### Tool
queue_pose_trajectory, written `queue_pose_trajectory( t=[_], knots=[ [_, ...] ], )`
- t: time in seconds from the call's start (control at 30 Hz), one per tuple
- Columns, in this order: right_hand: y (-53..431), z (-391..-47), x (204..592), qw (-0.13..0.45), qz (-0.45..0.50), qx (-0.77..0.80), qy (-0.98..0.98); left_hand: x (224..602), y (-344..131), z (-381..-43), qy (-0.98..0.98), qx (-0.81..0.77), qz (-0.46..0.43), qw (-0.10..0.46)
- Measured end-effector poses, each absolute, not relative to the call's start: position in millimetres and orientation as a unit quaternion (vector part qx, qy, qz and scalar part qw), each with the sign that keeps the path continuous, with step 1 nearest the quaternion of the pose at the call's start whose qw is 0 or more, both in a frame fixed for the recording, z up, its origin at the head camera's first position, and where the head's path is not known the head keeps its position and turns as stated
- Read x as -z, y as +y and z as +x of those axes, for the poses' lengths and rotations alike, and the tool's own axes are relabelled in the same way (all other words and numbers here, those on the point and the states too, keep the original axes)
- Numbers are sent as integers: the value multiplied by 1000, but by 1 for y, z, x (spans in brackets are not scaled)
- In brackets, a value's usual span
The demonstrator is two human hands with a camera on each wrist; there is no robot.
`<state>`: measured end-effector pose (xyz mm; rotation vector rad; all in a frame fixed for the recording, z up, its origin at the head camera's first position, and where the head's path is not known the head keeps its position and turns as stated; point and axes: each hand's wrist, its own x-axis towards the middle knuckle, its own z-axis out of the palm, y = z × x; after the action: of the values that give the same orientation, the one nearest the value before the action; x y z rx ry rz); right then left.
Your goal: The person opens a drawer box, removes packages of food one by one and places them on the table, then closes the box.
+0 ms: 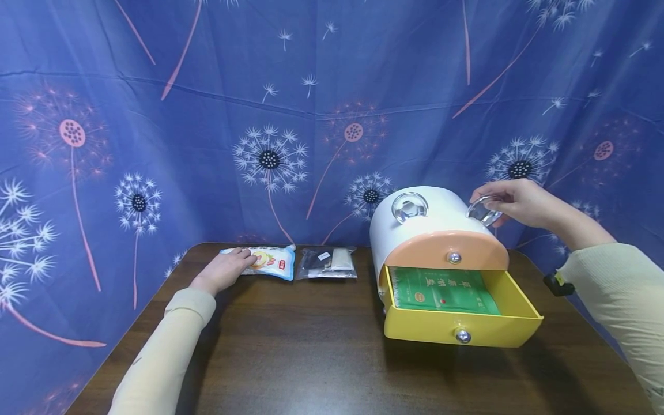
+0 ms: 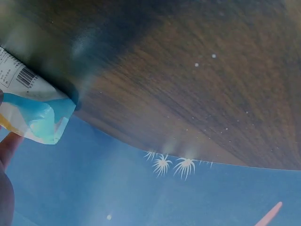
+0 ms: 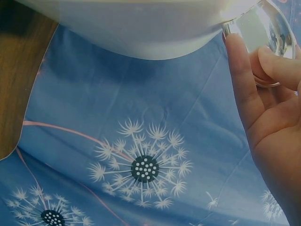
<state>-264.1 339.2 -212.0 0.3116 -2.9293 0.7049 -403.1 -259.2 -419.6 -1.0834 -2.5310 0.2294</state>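
Note:
My left hand (image 1: 226, 271) grips the left end of a white-and-blue food packet (image 1: 277, 260) at the table's back left. In the left wrist view the packet (image 2: 42, 110) shows a barcode, with a thumb and fingertip at its edge. At the right, my right hand (image 1: 524, 202) holds the round chrome knob (image 1: 483, 213) on top of a white rounded drawer box (image 1: 436, 210). Fingers and thumb meet around that shiny knob (image 3: 277, 37) in the right wrist view. The box's yellow drawer (image 1: 430, 325) is pulled out, with a green packet (image 1: 441, 291) inside.
A clear-and-black plastic packet (image 1: 327, 263) lies between the food packet and the box. Another chrome knob (image 1: 410, 207) sits on the box's left top. The orange drawer (image 1: 420, 253) is closed. A small black-and-yellow object (image 1: 558, 284) is at the right table edge. Behind hangs a blue dandelion cloth (image 1: 207, 144).

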Motion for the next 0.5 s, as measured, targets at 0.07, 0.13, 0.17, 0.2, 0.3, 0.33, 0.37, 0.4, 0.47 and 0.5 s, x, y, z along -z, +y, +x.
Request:
queue_pose_trajectory(
  t=[0.07, 0.13, 0.17, 0.2, 0.3, 0.33, 0.37, 0.4, 0.47, 0.5],
  knots=[
    [339, -264, 212, 59, 105, -232, -965, 419, -259, -403, -902, -78, -382, 186],
    [340, -264, 212, 59, 105, -234, -965, 418, -258, -402, -904, -76, -380, 182],
    [340, -264, 212, 60, 103, -233, -965, 418, -257, -402, -905, -75, -378, 179],
    [340, -264, 212, 60, 103, -234, -965, 417, -256, -402, -907, -75, -375, 174],
    [340, -263, 212, 62, 104, -233, -965, 415, -254, -401, -914, -78, -365, 159],
    [340, -263, 212, 63, 105, -231, -965, 413, -253, -400, -916, -79, -361, 155],
    [339, -263, 212, 63, 105, -231, -965, 412, -252, -400, -918, -81, -358, 152],
    [339, -263, 212, 63, 107, -231, -965, 411, -251, -399, -920, -83, -354, 149],
    [339, -263, 212, 63, 107, -232, -965, 407, -249, -397, -921, -88, -350, 147],
    [339, -264, 212, 62, 106, -234, -964, 406, -248, -396, -923, -89, -346, 144]
  ],
)
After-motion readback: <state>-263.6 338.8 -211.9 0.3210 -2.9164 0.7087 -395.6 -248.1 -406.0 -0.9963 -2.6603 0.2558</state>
